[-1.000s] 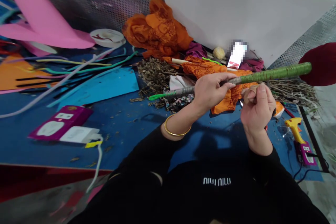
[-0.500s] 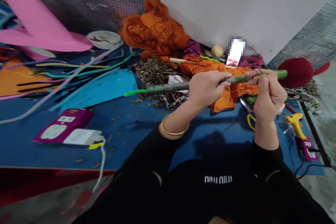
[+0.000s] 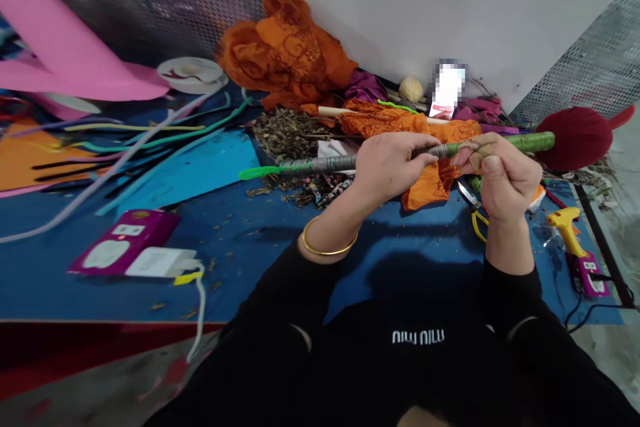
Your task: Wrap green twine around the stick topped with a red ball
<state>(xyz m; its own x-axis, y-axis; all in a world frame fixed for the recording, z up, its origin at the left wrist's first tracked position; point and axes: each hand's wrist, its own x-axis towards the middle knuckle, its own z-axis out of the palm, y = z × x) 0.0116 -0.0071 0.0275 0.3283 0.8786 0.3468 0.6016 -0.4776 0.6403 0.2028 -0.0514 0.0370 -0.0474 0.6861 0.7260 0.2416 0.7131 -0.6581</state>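
Left hand [image 3: 390,163]: fingers round stick [image 3: 333,164]. Right hand [image 3: 513,177]: fingers against it, grip unclear. Slack could loosen green wrapping [image 3: 537,141].

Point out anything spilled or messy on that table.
Stray brown plant bits litter the blue tabletop near its front edge, below the purple power strip. They look shed, lying well away from the dried-plant heap beyond the wrapped stem.

On the blue surface [image 3: 280,280] we see a purple power strip [image 3: 159,228] with a white adapter [image 3: 159,262], and beyond it a light-blue sheet [image 3: 213,170]. We also see a yellow glue gun [image 3: 567,223] at the far right.
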